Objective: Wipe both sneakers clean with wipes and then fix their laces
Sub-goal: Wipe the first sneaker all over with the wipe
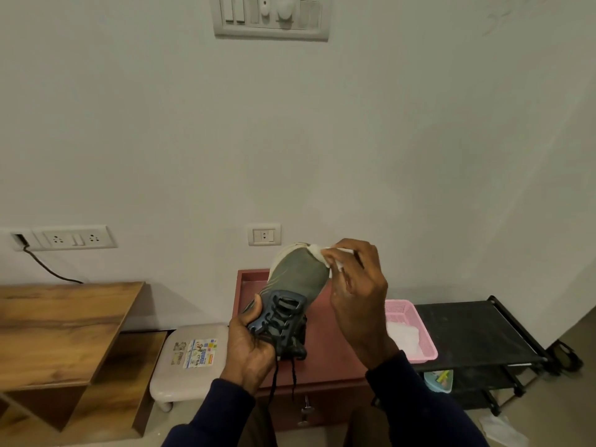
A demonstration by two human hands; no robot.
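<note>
Mid-wiping, likely: gripping grey sneaker (296,275) with left hand (251,346), pinching white wipe (325,253) on its toe with right hand (358,301); loose laces (283,317) yet unfixed.

The person wore a dark navy top with long sleeves. The left sleeve (206,417), at the lower middle of the frame, was of soft plain cloth and ended in a snug cuff at the wrist. The right sleeve (419,401), at the lower right, was the same navy, creased along the forearm, with a like cuff. The left hand (251,343) and the right hand (358,304) were bare beyond the cuffs. Between the sleeves, at the bottom edge, showed dull brown cloth (261,427), too dim to name.
</note>
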